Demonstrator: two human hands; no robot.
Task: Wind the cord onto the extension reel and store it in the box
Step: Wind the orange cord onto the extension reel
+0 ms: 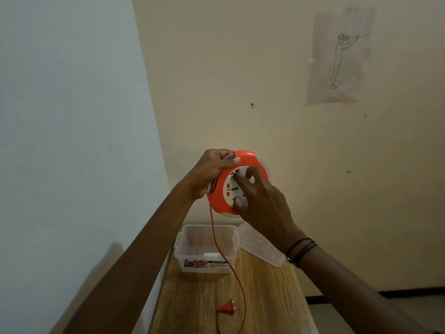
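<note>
I hold a round orange extension reel with a white socket face up in the air, above the table. My left hand grips its upper left rim. My right hand has curled fingers and thumb on the white centre of the reel. A thin orange cord hangs from the reel's lower left edge, runs down in front of the clear plastic box and loops at the bottom edge of the view. Its orange plug lies on the wooden table.
The box's clear lid leans against the wall to the right of the box. The narrow table stands in a corner, with a pale wall on the left and a cream wall behind. A sketch on paper hangs high on the wall.
</note>
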